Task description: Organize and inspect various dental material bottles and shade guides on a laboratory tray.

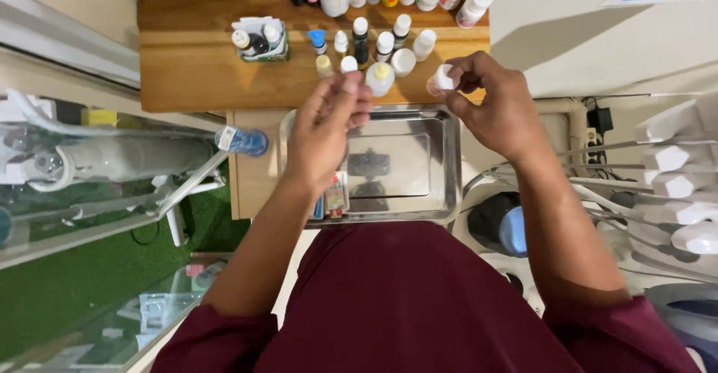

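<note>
The tray (441, 193) is polished metal, glossy enough to mirror what hangs above it. The shelf (194, 66) is smooth brown wood with a soft sheen. The small bottle (443, 79) in the right hand (497, 108) looks like white plastic. The maroon shirt (404, 306) is matt cloth.

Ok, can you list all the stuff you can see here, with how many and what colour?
Small white bottle: one, white, pinched in the right hand.
Steel tray: one, shiny silver, under both hands.
Wooden shelf: one, brown, behind the tray.
Little bottles: many, mostly white-capped, one yellow, on the shelf.
Water bottle: one, clear with blue, left of the tray.
Green mat: one, lower left.
Left hand: one, open, touching nothing that shows.
Right hand: one, holding the small white bottle.
</note>
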